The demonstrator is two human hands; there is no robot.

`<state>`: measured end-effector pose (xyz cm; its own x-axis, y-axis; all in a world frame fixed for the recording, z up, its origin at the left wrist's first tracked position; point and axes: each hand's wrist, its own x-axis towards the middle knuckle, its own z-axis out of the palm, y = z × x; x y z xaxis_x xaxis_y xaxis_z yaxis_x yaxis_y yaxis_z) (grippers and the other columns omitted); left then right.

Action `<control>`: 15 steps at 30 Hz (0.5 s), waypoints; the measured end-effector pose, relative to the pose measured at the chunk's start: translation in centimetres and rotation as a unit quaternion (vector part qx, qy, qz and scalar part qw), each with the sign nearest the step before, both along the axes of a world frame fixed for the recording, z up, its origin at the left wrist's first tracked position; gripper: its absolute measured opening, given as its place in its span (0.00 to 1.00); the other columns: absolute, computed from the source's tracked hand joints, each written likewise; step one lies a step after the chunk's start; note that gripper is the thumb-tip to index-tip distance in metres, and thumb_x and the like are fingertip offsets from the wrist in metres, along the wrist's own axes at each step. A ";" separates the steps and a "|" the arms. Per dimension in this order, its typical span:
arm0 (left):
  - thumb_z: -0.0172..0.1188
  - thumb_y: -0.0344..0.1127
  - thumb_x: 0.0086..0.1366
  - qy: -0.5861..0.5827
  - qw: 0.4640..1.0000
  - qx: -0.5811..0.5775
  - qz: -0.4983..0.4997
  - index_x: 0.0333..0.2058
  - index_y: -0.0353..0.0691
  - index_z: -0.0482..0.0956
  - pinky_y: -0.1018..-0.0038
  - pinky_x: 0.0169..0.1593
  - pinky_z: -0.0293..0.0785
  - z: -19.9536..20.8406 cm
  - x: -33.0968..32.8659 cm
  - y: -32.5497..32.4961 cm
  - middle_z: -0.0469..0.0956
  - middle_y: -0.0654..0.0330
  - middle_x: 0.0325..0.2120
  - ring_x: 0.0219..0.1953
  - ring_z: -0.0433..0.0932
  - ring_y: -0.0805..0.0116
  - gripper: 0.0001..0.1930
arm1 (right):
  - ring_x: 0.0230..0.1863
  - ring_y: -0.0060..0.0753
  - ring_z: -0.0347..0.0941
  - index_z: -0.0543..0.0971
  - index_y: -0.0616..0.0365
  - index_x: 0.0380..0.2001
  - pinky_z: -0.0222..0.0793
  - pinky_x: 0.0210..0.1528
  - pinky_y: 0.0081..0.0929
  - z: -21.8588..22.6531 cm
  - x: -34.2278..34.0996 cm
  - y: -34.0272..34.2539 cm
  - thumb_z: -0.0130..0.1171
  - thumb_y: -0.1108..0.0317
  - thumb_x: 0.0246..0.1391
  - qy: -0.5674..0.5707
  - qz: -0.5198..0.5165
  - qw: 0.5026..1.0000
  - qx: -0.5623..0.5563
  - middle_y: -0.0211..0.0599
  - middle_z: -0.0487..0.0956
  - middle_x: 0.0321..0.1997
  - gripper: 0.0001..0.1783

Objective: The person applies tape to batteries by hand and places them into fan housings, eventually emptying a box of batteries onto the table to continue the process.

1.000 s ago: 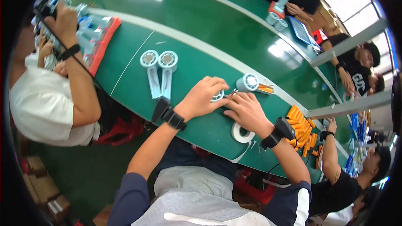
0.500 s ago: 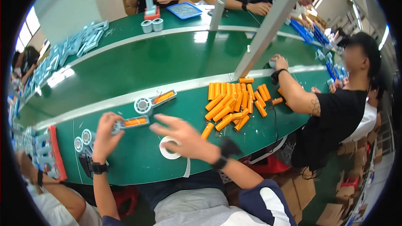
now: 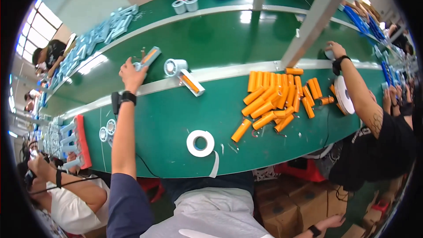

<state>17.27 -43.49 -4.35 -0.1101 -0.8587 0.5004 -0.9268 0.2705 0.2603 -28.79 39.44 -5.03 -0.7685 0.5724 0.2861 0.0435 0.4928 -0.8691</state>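
My left hand (image 3: 132, 76) is stretched out over the green belt, its fingers closed on a light-blue handheld fan housing (image 3: 152, 56) with an orange battery in its open handle. To its right another fan housing (image 3: 176, 67), a battery also in its handle, lies across the pale rail. My right hand (image 3: 330, 223) is low at the lower right, off the table, fingers loosely stretched with nothing clearly seen in them. A roll of white tape (image 3: 200, 143), its end hanging loose, lies near the table's front edge.
Many orange batteries (image 3: 269, 94) are heaped right of centre, beside a slanted metal post (image 3: 315, 22). A co-worker's arm (image 3: 361, 94) reaches in from the right, next to a white roll (image 3: 343, 94). A red rack (image 3: 82, 141) with light-blue parts stands at left.
My left hand has carried the fan housing forward, from the table to over the belt. My right hand has withdrawn from above the tape down to the lower right. The view has shifted.
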 end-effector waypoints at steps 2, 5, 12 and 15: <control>0.71 0.43 0.56 -0.022 0.996 -0.073 -0.055 0.62 0.35 0.65 0.56 0.63 0.64 2.0 -2.9 4.3 0.70 0.42 0.56 0.60 0.66 0.43 0.38 | 0.41 0.35 0.76 0.75 0.69 0.54 0.74 0.44 0.31 -1.2 3.5 -7.8 0.51 0.66 0.64 0.065 0.080 0.992 0.070 0.47 0.81 0.48 0.21; 0.67 0.36 0.60 0.123 0.969 0.029 -0.214 0.58 0.33 0.69 0.55 0.65 0.63 4.3 -5.7 16.1 0.72 0.44 0.54 0.60 0.68 0.44 0.29 | 0.34 0.26 0.72 0.73 0.65 0.55 0.73 0.40 0.22 -0.6 8.2 -23.7 0.51 0.70 0.68 0.081 0.332 0.939 -0.020 0.39 0.80 0.42 0.16; 0.74 0.36 0.53 0.054 0.931 0.160 -0.322 0.52 0.39 0.77 0.55 0.64 0.65 2.9 -7.6 34.3 0.67 0.45 0.62 0.63 0.66 0.41 0.27 | 0.45 0.56 0.77 0.72 0.61 0.54 0.75 0.45 0.43 4.9 19.6 -56.0 0.69 0.59 0.53 0.120 0.827 0.516 0.189 0.54 0.77 0.44 0.29; 0.75 0.34 0.51 0.100 0.934 0.164 -0.302 0.52 0.40 0.78 0.55 0.65 0.64 1.2 -5.8 34.6 0.65 0.44 0.63 0.64 0.65 0.39 0.28 | 0.44 0.61 0.76 0.68 0.62 0.56 0.75 0.45 0.50 1.4 20.2 -62.9 0.70 0.55 0.50 0.085 0.833 0.450 0.311 0.57 0.76 0.41 0.35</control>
<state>11.43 -8.91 -3.19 -0.5561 -0.7809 0.2846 -0.5550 0.6038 0.5722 -8.56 -23.45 -3.58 0.0798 -0.9884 0.1292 -0.8771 -0.1312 -0.4620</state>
